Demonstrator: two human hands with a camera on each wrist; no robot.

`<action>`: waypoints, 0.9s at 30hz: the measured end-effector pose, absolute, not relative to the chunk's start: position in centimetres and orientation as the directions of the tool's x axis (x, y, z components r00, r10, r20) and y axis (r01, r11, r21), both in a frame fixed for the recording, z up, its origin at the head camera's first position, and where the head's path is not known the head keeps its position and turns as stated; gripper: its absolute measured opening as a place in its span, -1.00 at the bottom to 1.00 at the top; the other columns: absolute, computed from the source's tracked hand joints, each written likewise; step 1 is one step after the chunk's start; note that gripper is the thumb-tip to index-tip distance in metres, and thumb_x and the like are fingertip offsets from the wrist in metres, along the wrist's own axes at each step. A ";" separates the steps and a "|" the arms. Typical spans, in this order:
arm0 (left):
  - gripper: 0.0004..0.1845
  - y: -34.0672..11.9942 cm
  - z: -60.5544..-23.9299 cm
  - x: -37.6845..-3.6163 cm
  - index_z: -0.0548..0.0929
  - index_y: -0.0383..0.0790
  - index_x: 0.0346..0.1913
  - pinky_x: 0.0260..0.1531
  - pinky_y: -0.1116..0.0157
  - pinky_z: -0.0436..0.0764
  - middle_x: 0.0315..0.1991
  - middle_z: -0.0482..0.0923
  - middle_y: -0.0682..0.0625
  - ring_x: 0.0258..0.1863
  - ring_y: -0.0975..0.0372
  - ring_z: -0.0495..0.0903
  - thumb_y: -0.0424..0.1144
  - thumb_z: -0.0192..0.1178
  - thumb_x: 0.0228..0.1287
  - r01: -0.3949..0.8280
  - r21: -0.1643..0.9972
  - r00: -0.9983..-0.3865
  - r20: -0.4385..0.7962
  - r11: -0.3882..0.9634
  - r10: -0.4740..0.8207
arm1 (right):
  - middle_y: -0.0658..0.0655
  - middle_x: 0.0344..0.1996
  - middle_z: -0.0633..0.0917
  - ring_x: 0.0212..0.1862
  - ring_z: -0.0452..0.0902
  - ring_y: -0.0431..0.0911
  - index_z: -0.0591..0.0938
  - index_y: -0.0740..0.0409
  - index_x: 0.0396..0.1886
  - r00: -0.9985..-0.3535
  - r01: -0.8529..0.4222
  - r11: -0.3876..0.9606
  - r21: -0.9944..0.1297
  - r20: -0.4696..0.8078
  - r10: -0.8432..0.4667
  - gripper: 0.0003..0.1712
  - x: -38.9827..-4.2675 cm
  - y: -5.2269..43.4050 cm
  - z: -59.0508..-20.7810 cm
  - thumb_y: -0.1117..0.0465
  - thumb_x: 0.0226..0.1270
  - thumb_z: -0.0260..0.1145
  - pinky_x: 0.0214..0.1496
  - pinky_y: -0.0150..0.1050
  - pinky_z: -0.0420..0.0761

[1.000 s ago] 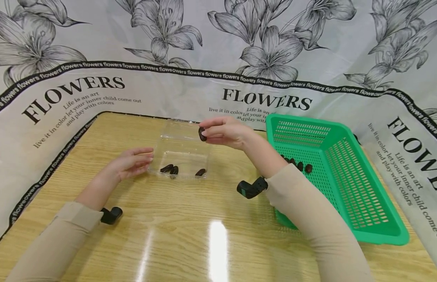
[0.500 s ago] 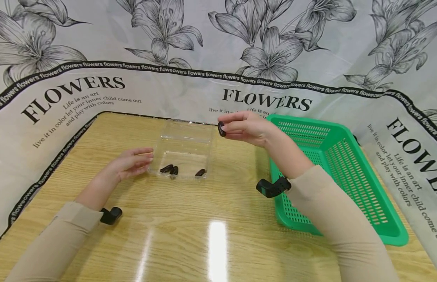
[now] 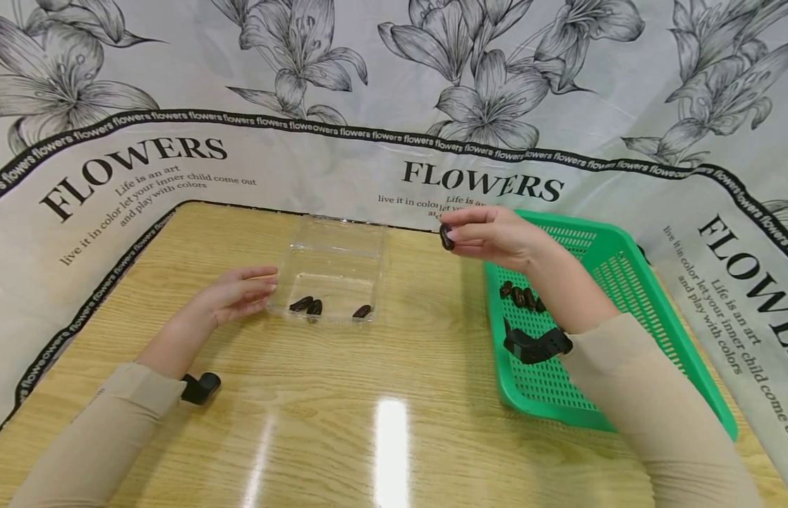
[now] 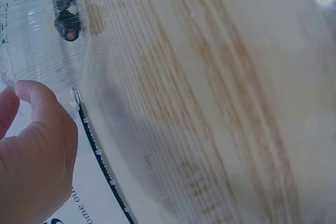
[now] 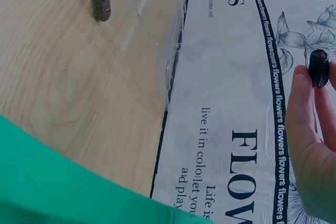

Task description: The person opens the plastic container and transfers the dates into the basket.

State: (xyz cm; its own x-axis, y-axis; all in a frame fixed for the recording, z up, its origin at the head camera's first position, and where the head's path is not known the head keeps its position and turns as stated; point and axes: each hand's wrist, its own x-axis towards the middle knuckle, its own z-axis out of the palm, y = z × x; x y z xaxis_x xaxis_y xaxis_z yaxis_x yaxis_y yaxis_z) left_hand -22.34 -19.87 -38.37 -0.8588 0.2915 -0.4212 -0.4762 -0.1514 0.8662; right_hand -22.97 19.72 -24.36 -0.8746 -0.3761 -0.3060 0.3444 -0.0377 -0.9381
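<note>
My right hand [image 3: 498,240] pinches a dark brown, glossy date [image 3: 446,237] between thumb and fingertips, held in the air by the left rim of the green basket [image 3: 504,384]. In the right wrist view the same date [image 5: 318,68] stands upright in the fingers. My left hand [image 3: 238,295] has its fingers loosely extended at the left side of a clear plastic box [image 3: 335,275]; in the left wrist view its fingertips [image 4: 26,86] touch the box edge. Inside the box, near its front, are two dates [image 3: 307,306] together and one date [image 3: 362,311] to the right.
Several dates [image 3: 519,295] lie in a row in the basket, partly hidden behind the right forearm. A wooden table [image 3: 343,395] bears box and basket. A flower-printed cloth [image 3: 292,169] hangs behind the table. Each wrist wears a black camera mount [image 3: 535,346].
My right hand has moved right, from above the box's right side to the basket's left rim, carrying the date. My left hand and the box have stayed put.
</note>
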 end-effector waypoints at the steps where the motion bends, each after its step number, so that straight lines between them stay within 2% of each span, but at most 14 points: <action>1: -0.34 -19.8 -38.4 -22.3 0.04 -0.37 0.42 -0.30 0.50 0.57 -0.15 0.50 0.05 -0.29 0.36 0.56 -0.47 0.05 0.32 -0.475 0.867 -0.859 -0.421 -0.149 0.290 | 0.08 -0.32 0.68 -0.29 0.64 -0.13 0.72 0.12 -0.35 -0.874 0.344 -0.040 -0.938 -0.304 -0.380 -0.66 -22.9 20.1 -24.3 0.57 0.24 0.13 -0.11 -0.30 0.62; 11: -0.32 -19.6 -38.2 -22.3 0.04 -0.37 0.42 -0.32 0.50 0.58 -0.17 0.51 0.05 -0.30 0.35 0.56 -0.47 0.08 0.31 -0.470 0.869 -0.861 -0.415 -0.152 0.293 | 0.10 -0.28 0.67 -0.27 0.63 -0.14 0.71 0.16 -0.31 -0.865 0.327 -0.021 -0.945 -0.291 -0.409 -0.72 -22.3 23.2 -24.3 0.55 0.22 0.19 -0.09 -0.27 0.62; 27: -0.32 -19.8 -38.3 -22.4 0.04 -0.38 0.42 -0.29 0.51 0.57 -0.07 0.44 0.01 -0.27 0.36 0.56 -0.45 0.08 0.31 -0.461 0.879 -0.864 -0.414 -0.121 0.287 | 0.12 -0.30 0.68 -0.22 0.63 -0.11 0.71 0.14 -0.26 -0.872 0.306 0.002 -0.952 -0.281 -0.401 -0.67 -21.8 27.7 -26.3 0.55 0.27 0.11 -0.06 -0.27 0.61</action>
State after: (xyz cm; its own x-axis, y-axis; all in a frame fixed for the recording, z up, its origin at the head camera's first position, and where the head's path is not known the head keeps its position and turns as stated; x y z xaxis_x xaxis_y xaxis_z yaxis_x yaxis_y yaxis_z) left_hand -22.40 -19.80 -38.34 -0.8639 0.2866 -0.4141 -0.4614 -0.1209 0.8789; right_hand -21.85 27.71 -26.32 -0.8719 -0.4010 -0.2810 0.3058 0.0024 -0.9521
